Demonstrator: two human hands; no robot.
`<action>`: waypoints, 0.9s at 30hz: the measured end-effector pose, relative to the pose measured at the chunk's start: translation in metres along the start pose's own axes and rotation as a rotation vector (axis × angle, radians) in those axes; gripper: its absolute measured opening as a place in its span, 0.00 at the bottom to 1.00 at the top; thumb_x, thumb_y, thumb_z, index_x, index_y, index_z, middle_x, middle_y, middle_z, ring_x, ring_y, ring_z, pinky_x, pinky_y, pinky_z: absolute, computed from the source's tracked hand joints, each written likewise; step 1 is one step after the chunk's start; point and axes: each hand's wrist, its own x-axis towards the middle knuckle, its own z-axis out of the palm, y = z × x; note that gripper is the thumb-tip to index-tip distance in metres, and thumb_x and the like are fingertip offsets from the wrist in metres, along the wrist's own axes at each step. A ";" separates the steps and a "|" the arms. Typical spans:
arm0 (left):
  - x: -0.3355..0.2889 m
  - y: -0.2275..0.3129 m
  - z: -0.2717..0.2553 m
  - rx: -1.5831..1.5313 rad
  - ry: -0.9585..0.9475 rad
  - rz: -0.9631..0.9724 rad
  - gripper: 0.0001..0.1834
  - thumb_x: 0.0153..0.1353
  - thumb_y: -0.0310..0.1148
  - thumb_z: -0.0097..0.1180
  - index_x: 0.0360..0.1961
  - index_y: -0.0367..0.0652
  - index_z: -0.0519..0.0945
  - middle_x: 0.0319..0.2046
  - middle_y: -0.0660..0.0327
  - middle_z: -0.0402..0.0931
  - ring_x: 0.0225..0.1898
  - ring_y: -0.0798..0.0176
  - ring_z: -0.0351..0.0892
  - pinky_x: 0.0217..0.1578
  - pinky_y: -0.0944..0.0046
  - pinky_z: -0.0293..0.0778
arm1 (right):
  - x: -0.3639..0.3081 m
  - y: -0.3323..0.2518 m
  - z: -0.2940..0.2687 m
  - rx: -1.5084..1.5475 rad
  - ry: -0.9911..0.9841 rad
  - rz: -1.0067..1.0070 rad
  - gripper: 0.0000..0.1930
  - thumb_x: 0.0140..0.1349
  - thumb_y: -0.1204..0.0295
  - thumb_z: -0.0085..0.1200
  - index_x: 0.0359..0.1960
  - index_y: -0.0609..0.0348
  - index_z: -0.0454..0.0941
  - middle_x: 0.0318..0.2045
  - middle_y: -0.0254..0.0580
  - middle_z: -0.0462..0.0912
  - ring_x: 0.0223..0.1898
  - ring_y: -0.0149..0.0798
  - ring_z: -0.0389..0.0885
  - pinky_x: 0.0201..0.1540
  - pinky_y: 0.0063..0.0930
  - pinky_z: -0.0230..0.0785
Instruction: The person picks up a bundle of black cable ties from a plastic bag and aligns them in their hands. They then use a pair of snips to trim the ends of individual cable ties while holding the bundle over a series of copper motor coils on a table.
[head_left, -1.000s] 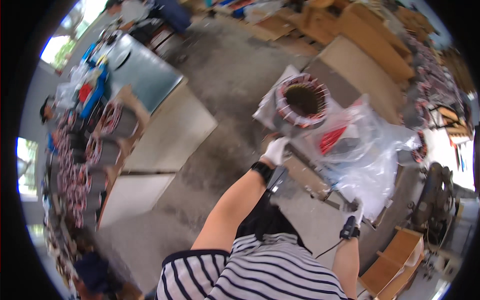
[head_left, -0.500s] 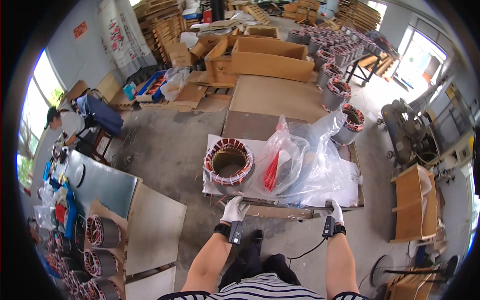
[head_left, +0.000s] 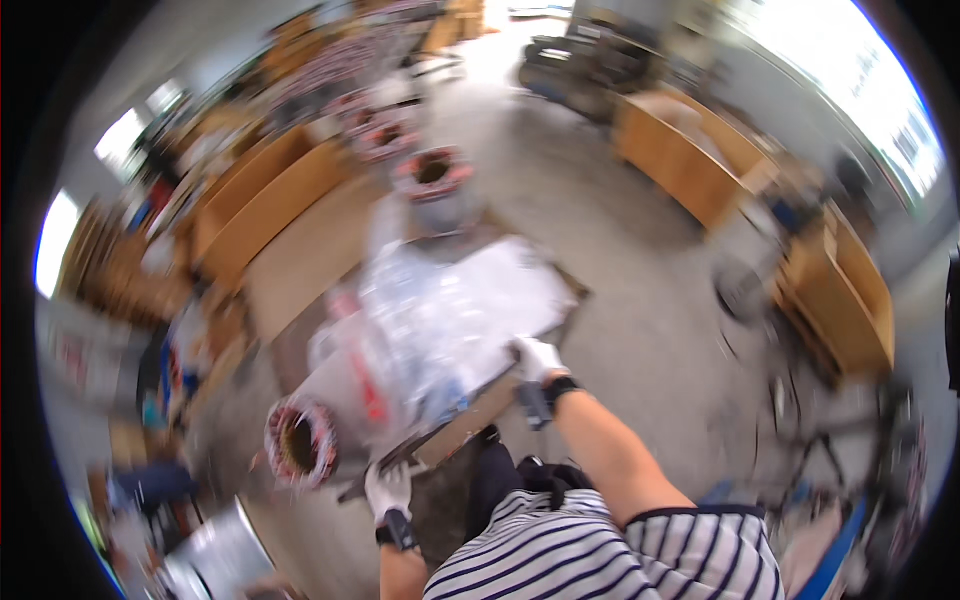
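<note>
My left hand, in a white glove, is closed on the near edge of a low platform. Further right along that edge, my white-gloved right hand grips it near the corner. Motion blur softens the fingers of both hands. A motor stator, a grey cylinder ringed with laced red-brown windings, stands at the platform's left end, just beyond my left hand. Clear plastic bags lie heaped beside it, with a bundle of red strands showing through. White sheets cover the right part.
Another stator stands at the platform's far end, with several more behind. A long cardboard box lies at the far left. Wooden boxes stand on the right, near a round-based stand. Machinery sits further back.
My view has swung to the right, so the platform now appears slanted and further left. Both hands stay at its near edge. The stator and bags remain on it.
</note>
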 end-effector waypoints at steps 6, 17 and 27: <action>0.043 0.028 -0.032 0.044 0.055 -0.192 0.16 0.63 0.43 0.46 0.24 0.44 0.69 0.27 0.63 0.74 0.38 0.63 0.71 0.55 0.59 0.67 | 0.040 -0.010 0.056 1.043 0.391 0.798 0.26 0.46 0.65 0.58 0.44 0.71 0.67 0.32 0.54 0.81 0.35 0.48 0.81 0.39 0.36 0.72; -0.016 0.051 -0.023 0.237 -0.138 -0.438 0.20 0.65 0.47 0.44 0.40 0.39 0.73 0.38 0.56 0.76 0.43 0.57 0.76 0.49 0.54 0.70 | -0.009 -0.067 0.017 0.970 0.610 0.833 0.32 0.51 0.62 0.51 0.52 0.75 0.58 0.46 0.61 0.72 0.44 0.49 0.73 0.48 0.38 0.68; -0.075 0.068 -0.026 0.273 0.012 -0.685 0.16 0.69 0.43 0.42 0.49 0.43 0.70 0.43 0.55 0.72 0.48 0.56 0.71 0.49 0.54 0.71 | -0.050 -0.018 0.019 0.877 0.565 0.802 0.21 0.61 0.64 0.53 0.44 0.74 0.70 0.36 0.48 0.79 0.33 0.38 0.79 0.33 0.35 0.73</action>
